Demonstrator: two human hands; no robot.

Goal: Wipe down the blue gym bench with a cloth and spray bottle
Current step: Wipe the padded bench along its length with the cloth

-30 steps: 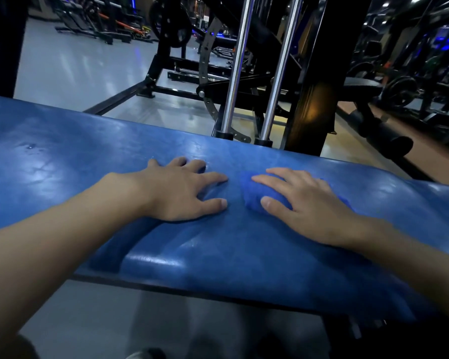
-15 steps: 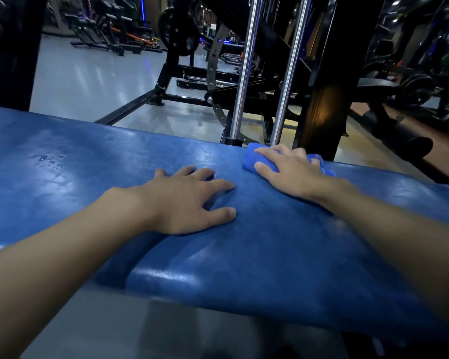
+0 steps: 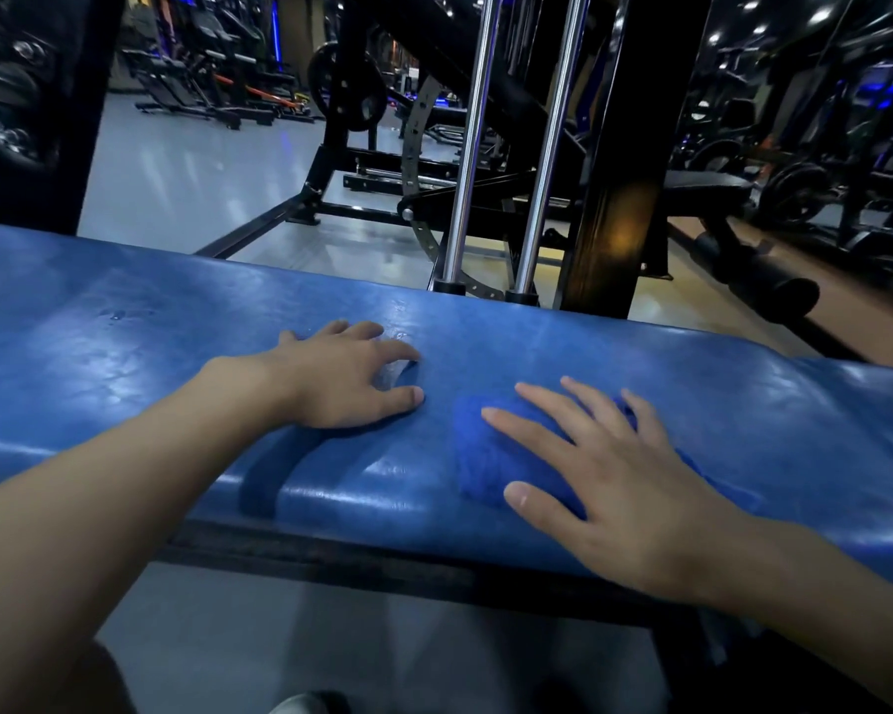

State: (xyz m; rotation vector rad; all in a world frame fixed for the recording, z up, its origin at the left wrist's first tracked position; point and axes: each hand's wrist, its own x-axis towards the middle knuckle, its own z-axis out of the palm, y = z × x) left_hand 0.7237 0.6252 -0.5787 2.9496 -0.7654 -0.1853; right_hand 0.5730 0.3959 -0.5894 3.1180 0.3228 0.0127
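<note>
Both spread flat, our right hand (image 3: 635,487) pins the fuzzy blue cloth (image 3: 478,456) on the padded blue bench (image 3: 743,394) running sideways, left hand (image 3: 341,376) alongside.

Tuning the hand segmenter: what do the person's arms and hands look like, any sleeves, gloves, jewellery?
Both are bare. The left hand and right hand show no gloves, rings or watch, and the nails are short and unpainted. No sleeve is in view on either arm up to the frame edge.
</note>
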